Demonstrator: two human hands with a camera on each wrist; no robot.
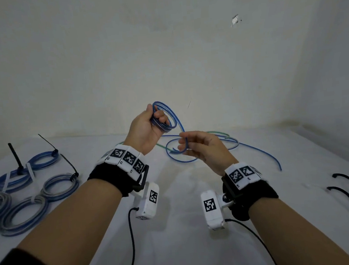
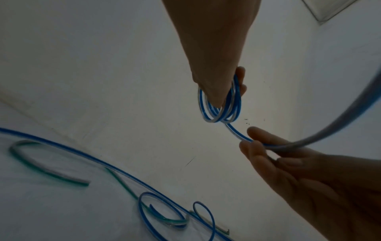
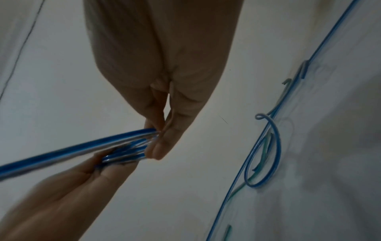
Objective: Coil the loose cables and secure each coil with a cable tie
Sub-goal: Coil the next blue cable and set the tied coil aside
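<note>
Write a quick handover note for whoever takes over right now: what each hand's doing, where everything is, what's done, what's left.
Left hand grips a half-wound blue coil, held up.
Right hand pinches the same cable's loose run, feeding the next loop.
Done: tied coils lie on the table's left.
Left: finish and tie this coil; the green cable lies uncoiled behind the hands, tangled with the blue slack. Spare black ties are on the right.
</note>
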